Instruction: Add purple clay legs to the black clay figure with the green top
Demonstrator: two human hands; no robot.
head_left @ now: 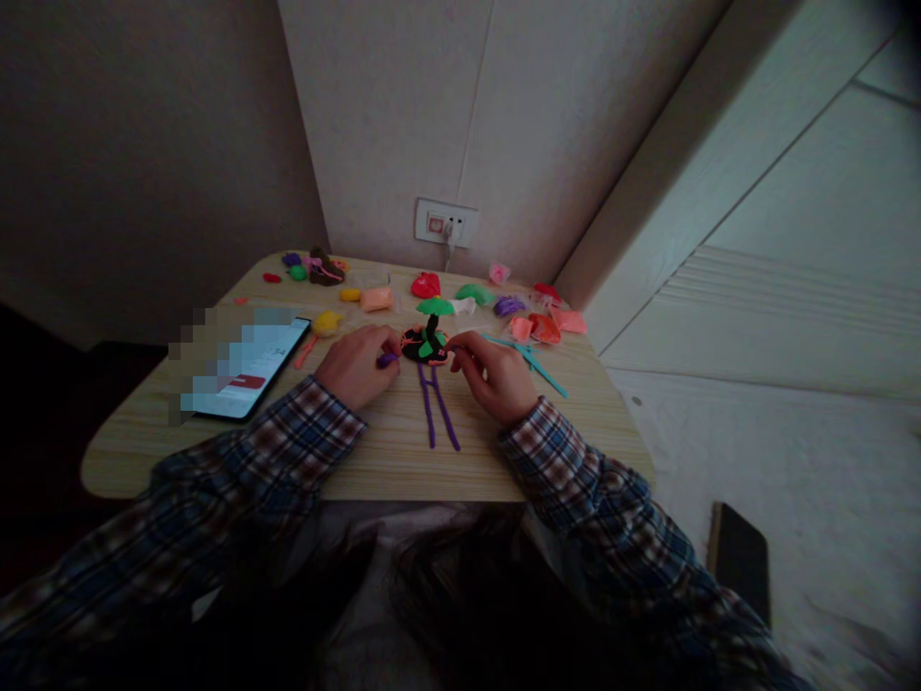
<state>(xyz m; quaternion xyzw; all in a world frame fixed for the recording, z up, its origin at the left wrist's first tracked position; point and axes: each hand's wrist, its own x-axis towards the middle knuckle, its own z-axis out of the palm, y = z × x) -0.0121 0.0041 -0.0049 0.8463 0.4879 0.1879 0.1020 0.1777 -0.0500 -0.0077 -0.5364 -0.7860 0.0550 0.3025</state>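
Note:
My left hand (360, 368) is closed around a lump of purple modelling clay (387, 361), at the left side of a small clay model. The model has a black base (413, 347) edged in orange, with a dark trunk and a green top (436, 306) standing upright on it. On its right, the fingertips of my right hand (493, 372) are pinched together on a tiny dark bit that looks like purple clay (455, 349). Two long purple clay strips (442, 417) lie in front of the base, joined by a short crosspiece near their far end.
A phone (263, 374) with a lit screen lies at the table's left. Clay lumps and packets, such as a red one (426, 285) and an orange one (376, 299), line the back. Turquoise strips (543, 369) lie at right. A wall socket (446, 224) holds a plug.

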